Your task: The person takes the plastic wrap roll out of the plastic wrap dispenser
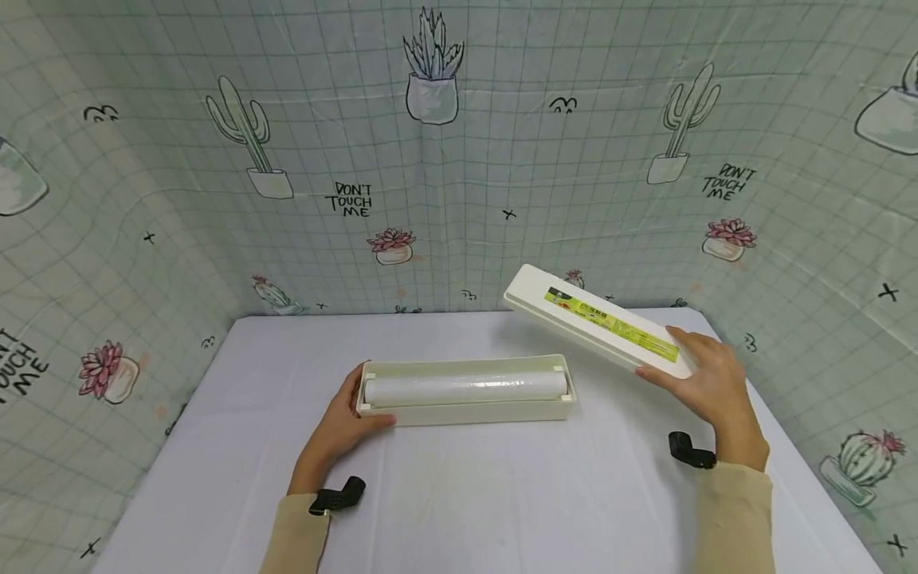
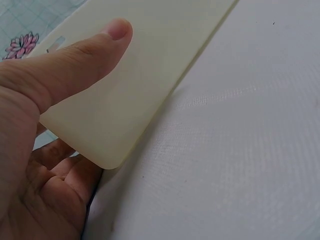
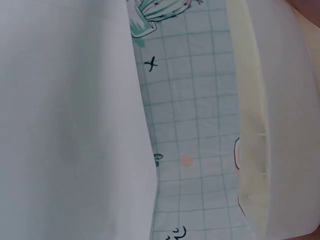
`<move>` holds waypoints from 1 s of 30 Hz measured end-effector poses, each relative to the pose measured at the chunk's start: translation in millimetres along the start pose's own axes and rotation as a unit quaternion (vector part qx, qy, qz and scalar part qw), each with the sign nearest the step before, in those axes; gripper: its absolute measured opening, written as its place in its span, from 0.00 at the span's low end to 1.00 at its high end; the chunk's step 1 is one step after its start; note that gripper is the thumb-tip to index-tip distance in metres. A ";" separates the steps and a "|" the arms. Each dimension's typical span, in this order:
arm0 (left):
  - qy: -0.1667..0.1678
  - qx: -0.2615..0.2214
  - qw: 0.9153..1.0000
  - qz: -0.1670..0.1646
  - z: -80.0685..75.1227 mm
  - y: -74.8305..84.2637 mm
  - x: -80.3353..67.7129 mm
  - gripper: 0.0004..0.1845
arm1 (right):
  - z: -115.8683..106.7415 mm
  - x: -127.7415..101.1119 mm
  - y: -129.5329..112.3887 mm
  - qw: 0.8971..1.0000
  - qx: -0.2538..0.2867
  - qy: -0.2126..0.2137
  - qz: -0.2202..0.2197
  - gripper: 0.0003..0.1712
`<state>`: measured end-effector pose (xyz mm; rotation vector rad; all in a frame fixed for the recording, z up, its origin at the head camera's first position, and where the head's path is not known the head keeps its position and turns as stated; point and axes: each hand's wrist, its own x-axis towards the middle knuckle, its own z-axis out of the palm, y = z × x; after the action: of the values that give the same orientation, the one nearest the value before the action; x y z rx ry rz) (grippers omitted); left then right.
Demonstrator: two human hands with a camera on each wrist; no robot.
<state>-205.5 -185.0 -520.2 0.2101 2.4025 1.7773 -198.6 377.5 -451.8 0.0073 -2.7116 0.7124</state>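
Lid (image 1: 598, 320) raised in right hand (image 1: 710, 388) — left hand (image 1: 344, 422) grips tray (image 1: 466, 410) end.

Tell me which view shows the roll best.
Head view: the roll lies in the open box, full length visible. The left wrist view shows only the box's outer wall under the left hand; the right wrist view misses it.

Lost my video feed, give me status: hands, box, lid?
Left hand grips box base at its left end, roll inside. Right hand holds lid lifted clear, to the right. Nothing in between.
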 end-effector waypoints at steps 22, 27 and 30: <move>-0.001 0.000 1.000 0.029 1.7 -4.5 2.9 0.60 | -9.7 -5.1 21.7 1.000 -0.006 0.009 0.019 0.56; -0.002 -0.007 1.000 0.030 1.5 -4.8 3.2 0.59 | -12.2 -5.9 24.8 1.000 -0.016 0.010 0.019 0.56; -0.003 -0.013 0.999 0.032 1.6 -4.7 3.1 0.59 | -13.8 -6.9 26.7 1.000 -0.014 0.009 0.026 0.56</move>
<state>-208.3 -184.2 -525.3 0.2914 2.3931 1.8293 -190.2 406.9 -455.5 -0.0775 -2.7125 0.6866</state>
